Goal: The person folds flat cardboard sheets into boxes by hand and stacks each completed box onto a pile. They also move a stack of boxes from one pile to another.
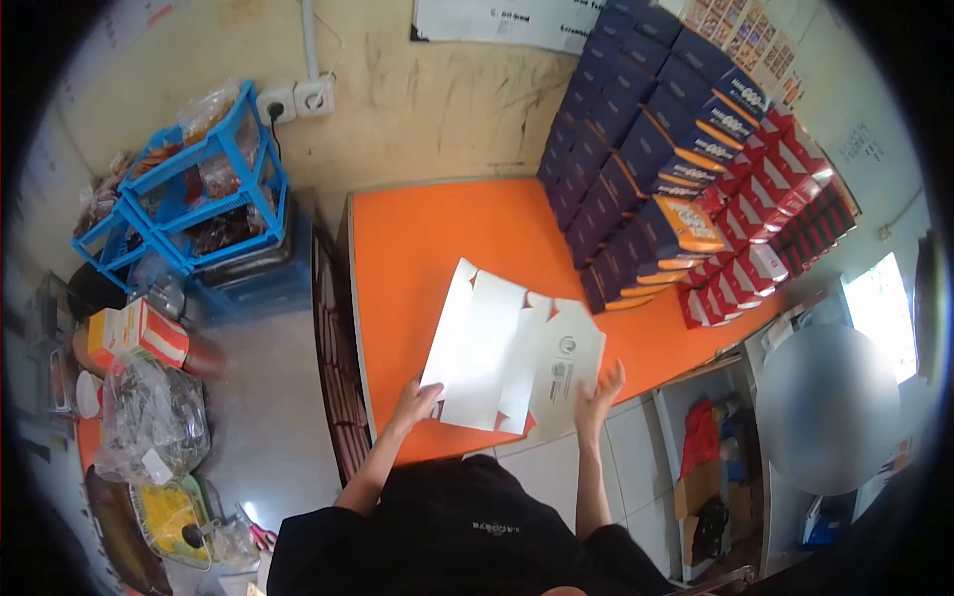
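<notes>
An unfolded cardboard box blank (487, 343) lies tilted over the front of the orange table, its white inner side up. Its right-hand panel carries small dark print, and notched flaps run along its edges. My left hand (417, 402) grips the lower left corner, thumb on top and fingers out of sight beneath. At the right edge of the blank is my right hand (596, 397), slightly blurred, with its fingers spread and thumb apart, close beside the printed panel.
The orange table (397, 258) bears tall stacks of dark blue boxes (621, 149) and red-and-white boxes (760, 219) at the right. Blue plastic racks (204, 189) with bagged goods stand left, above a plastic-wrapped bundle (154, 422). Open shelving (711, 457) is at lower right.
</notes>
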Action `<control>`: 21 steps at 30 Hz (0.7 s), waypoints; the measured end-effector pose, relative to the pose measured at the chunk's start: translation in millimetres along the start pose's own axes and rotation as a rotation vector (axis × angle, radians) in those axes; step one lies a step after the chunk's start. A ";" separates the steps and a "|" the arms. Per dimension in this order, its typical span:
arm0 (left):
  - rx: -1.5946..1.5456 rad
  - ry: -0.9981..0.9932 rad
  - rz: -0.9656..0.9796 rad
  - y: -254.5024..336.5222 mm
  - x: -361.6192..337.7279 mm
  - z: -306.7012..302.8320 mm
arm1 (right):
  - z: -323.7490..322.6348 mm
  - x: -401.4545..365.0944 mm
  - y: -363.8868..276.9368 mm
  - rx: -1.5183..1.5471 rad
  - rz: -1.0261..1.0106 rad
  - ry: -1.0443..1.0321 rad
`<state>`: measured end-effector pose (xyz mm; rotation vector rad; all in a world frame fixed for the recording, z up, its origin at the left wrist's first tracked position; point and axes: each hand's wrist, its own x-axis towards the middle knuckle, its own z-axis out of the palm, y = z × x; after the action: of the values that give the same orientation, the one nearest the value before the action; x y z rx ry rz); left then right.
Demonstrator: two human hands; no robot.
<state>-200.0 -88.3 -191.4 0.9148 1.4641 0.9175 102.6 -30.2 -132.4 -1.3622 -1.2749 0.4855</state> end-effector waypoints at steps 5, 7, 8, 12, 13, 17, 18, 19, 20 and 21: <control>-0.263 0.054 -0.123 -3.2 -12.5 17.5 | 42.3 -79.7 -58.8 -0.640 -0.613 -1.117; -0.383 0.187 -0.158 1.4 -27.0 20.5 | 62.1 -96.5 -22.5 -0.611 -0.728 -0.973; -0.404 0.199 -0.172 17.4 -39.3 21.1 | 68.8 -97.0 -0.2 -0.534 -0.639 -0.902; 0.953 0.346 0.416 78.3 -75.0 -6.7 | 79.5 -79.9 1.3 -0.456 -0.608 -0.809; 1.105 0.222 0.528 73.9 -70.6 -2.1 | 82.3 -74.4 -1.1 -0.419 -0.614 -0.806; 1.180 0.151 0.668 11.9 -28.2 4.7 | 88.5 -48.9 -13.2 -0.429 -0.583 -1.015; 1.109 0.111 0.670 7.9 -25.8 6.1 | 90.5 -43.3 -14.1 -0.458 -0.552 -1.102; 1.098 0.105 0.660 3.6 -21.0 6.8 | 91.5 -38.2 -13.5 -0.486 -0.515 -1.193; 1.040 0.018 0.504 -2.1 -16.5 6.7 | 95.7 -30.6 -12.0 -0.490 -0.504 -1.208; 0.980 -0.068 0.346 -5.4 -13.3 5.2 | 103.5 -20.7 -10.4 -0.551 -0.538 -1.387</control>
<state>-194.1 -102.3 -191.6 1.9341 1.7298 0.3429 2.8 -5.4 -158.4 -0.9238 -2.9764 0.7521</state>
